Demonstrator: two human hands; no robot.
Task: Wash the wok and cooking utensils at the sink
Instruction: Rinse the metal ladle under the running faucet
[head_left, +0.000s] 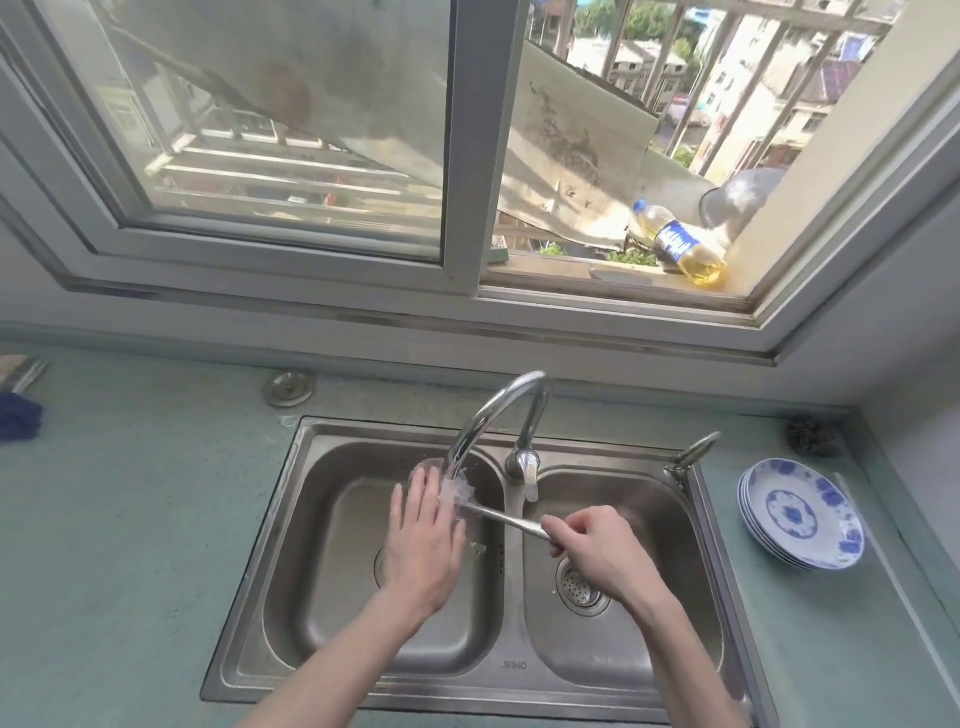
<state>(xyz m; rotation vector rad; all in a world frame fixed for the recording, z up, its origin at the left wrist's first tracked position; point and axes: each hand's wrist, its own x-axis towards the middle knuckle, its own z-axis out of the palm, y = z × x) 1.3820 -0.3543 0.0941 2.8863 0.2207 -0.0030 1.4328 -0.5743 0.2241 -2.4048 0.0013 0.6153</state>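
Two hands (423, 540) (597, 551), one utensil (506, 518), two sink basins (363, 649) (675, 519), one faucet (498, 410), one plate stack (802, 514), one bottle (678, 244).

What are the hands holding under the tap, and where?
The right hand grips a metal utensil by its handle end. The left hand lies open over the head, under the water.

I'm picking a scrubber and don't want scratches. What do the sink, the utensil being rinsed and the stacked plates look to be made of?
Sink: brushed stainless steel, by its dull grey sheen.
Utensil, gripped by the right hand: shiny metal handle, probably steel; its head is hidden in the water.
Plates: glossy white with blue print, likely glazed ceramic, possibly melamine.
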